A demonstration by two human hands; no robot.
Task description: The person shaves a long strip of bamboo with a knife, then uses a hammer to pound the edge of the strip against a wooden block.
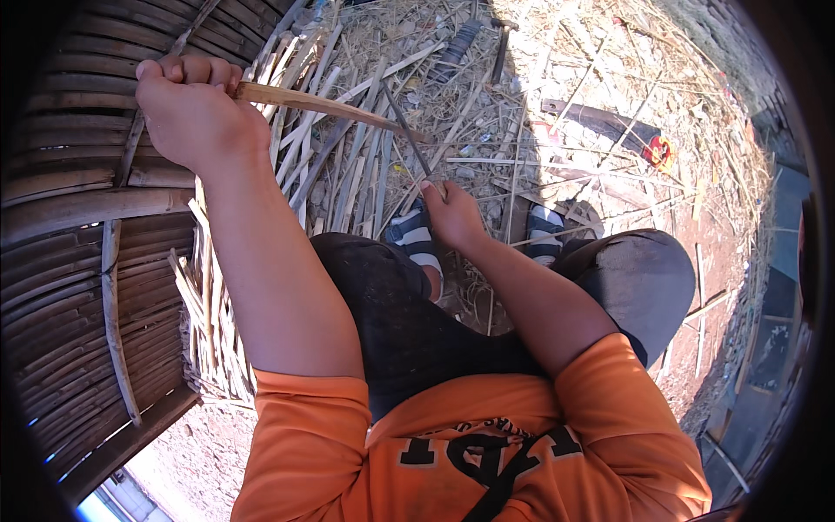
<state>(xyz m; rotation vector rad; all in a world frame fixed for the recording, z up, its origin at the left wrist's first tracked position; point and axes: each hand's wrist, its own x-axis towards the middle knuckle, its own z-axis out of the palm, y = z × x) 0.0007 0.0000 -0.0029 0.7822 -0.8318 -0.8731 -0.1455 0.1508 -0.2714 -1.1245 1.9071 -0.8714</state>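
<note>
Above the left part of the straw-littered ground, a flat, tan bamboo strip reaches rightward from the left hand, whose fingers are curled firmly round one end. Near the strip's other end a thin, dark blade crosses it at a steep slant; whether its edge cuts into the strip is too small to tell. The right hand grips the lower end of that blade's tool, in front of the person's sandalled feet. Beneath and beside the strip, many pale split sticks lie in a loose heap toward the ground's left edge, and another bundle leans by the slatted bamboo wall that borders that edge. Toward the ground's far edge lie a dark, ribbed roll and, just right of it, a hammer-like tool. Nearer the right edge, in sunlight, rests a long, dark piece with a red-orange end. The person, in dark trousers and an orange shirt, has both knees bent.
</note>
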